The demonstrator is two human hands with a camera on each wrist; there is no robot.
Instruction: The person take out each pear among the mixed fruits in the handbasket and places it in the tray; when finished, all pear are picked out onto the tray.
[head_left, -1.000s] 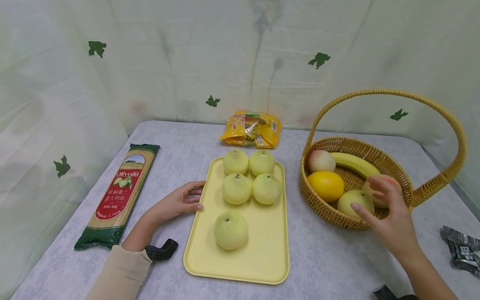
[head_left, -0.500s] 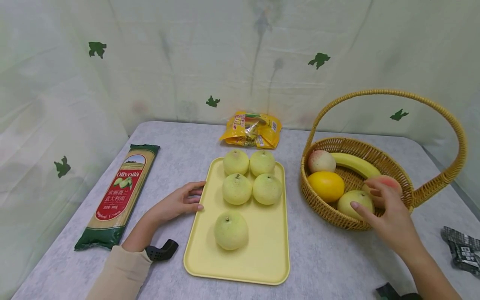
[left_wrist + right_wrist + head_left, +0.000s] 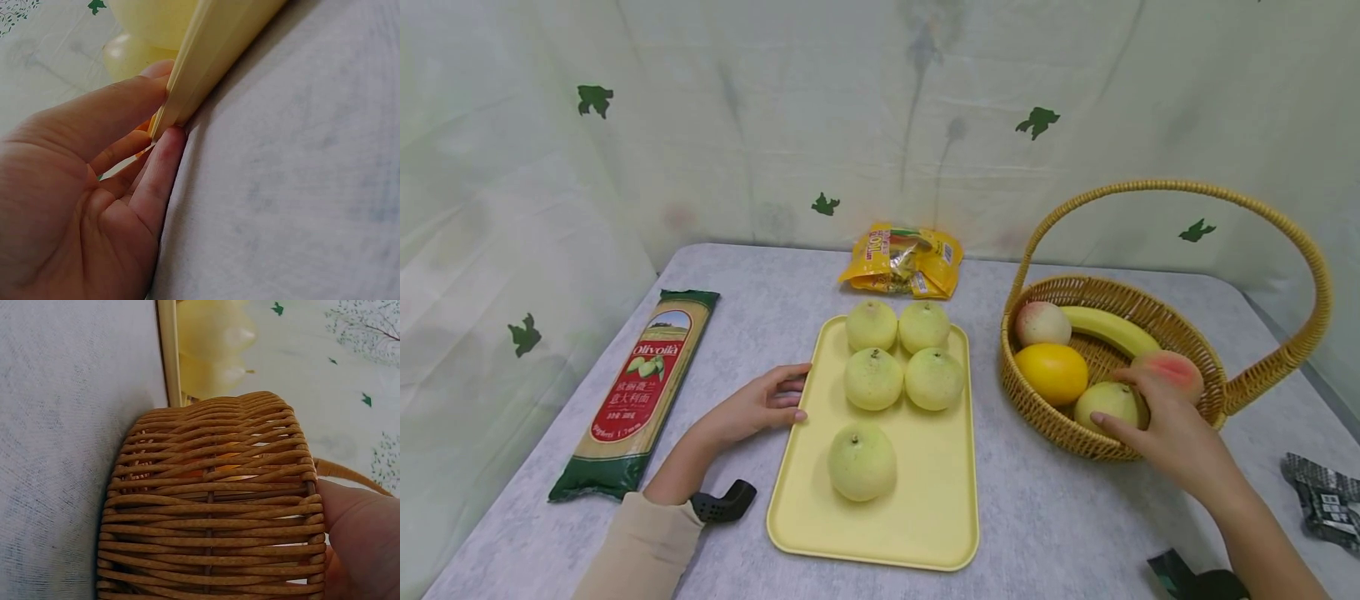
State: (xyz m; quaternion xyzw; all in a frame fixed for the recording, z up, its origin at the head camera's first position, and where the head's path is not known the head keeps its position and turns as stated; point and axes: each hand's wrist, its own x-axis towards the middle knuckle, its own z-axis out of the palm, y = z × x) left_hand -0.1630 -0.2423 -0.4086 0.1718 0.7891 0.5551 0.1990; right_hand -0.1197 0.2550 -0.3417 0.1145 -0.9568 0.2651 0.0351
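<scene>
My right hand point(image 3: 1176, 433) reaches into the wicker basket point(image 3: 1022, 417), thumb and fingers around a round yellow-green pear point(image 3: 1108, 404). Over the basket's rim point(image 3: 306, 462), only the thumb point(image 3: 362, 531) and a bit of finger show in the right wrist view; the pear is hidden there. Several similar pears point(image 3: 874, 379) sit on a yellow tray point(image 3: 917, 517), four-square at its far end with one nearer. My left hand point(image 3: 760, 404) holds the tray's left edge, thumb at the rim point(image 3: 181, 75) and the little finger low against its side in the left wrist view.
The basket also holds a peach point(image 3: 1172, 373), a banana point(image 3: 1108, 327), a yellow mango-like fruit point(image 3: 1051, 373) and a pale pinkish fruit point(image 3: 1042, 322). Its tall handle point(image 3: 1318, 275) arches overhead. Around lie a spaghetti pack point(image 3: 640, 383), a yellow snack bag point(image 3: 902, 260) and black packets point(image 3: 1326, 500).
My right hand has come down and left over the basket, its fingers closing around the pear and uncovering more of the peach. The left hand and tray stay put.
</scene>
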